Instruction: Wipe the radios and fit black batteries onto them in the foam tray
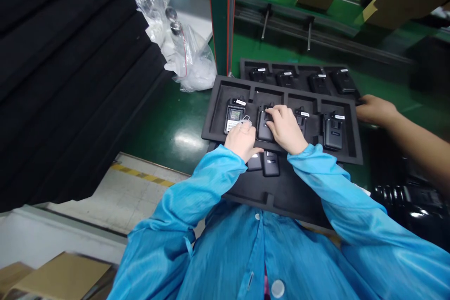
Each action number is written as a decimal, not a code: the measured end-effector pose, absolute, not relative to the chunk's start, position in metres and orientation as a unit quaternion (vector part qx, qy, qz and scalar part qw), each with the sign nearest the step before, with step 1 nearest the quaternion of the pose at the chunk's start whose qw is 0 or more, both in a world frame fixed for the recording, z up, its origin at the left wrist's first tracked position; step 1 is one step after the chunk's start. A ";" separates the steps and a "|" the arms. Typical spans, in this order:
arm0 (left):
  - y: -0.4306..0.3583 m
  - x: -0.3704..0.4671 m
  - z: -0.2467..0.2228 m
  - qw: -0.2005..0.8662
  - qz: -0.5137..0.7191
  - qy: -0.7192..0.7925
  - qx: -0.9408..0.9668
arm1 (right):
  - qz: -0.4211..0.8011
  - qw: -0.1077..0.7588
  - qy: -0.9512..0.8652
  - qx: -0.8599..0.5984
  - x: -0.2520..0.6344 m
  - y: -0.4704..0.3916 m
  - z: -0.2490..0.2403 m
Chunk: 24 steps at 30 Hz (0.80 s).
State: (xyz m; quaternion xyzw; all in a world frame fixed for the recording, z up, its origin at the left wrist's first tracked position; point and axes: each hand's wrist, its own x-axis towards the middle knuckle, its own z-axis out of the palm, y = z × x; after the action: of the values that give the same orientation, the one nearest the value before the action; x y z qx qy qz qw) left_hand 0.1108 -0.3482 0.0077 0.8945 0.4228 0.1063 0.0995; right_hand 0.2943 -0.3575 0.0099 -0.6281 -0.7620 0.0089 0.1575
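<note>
Right hand (286, 127) fingers pressing on second device (264, 126) in near foam tray (214, 117). Left hand (242, 139) pinching small clear piece (245, 121). Risk: piece slips from pinch; device seats crooked.

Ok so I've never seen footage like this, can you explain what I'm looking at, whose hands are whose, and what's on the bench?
This is one picture from a camera worn on a person's head, looking down at their own arms in blue sleeves. Their left hand pinches a small clear piece, too small to identify. Their right hand rests on a small black device sitting in a black foam tray with four pockets. Another device, its label side up, fills the pocket to the left. A second tray lies behind, on the green bench. The bare hand at the right edge belongs to a co-worker. Clear plastic bags lie further back.
</note>
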 end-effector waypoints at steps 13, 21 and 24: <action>-0.347 0.112 0.010 0.112 0.111 0.418 0.895 | -0.013 0.145 -0.766 -0.626 0.288 -0.376 0.026; -0.324 0.029 0.030 0.098 0.179 0.465 0.861 | 0.138 0.212 -0.748 -0.613 0.264 -0.473 0.030; -0.315 0.005 0.027 0.080 0.141 0.494 0.854 | 0.135 0.173 -0.742 -0.633 0.259 -0.494 0.014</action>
State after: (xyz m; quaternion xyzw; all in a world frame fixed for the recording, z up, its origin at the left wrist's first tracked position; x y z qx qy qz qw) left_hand 0.0049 -0.3148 0.0272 0.8543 0.4940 0.1407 0.0798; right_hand 0.2588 -0.4936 0.0135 -0.6330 -0.7424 0.1348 0.1731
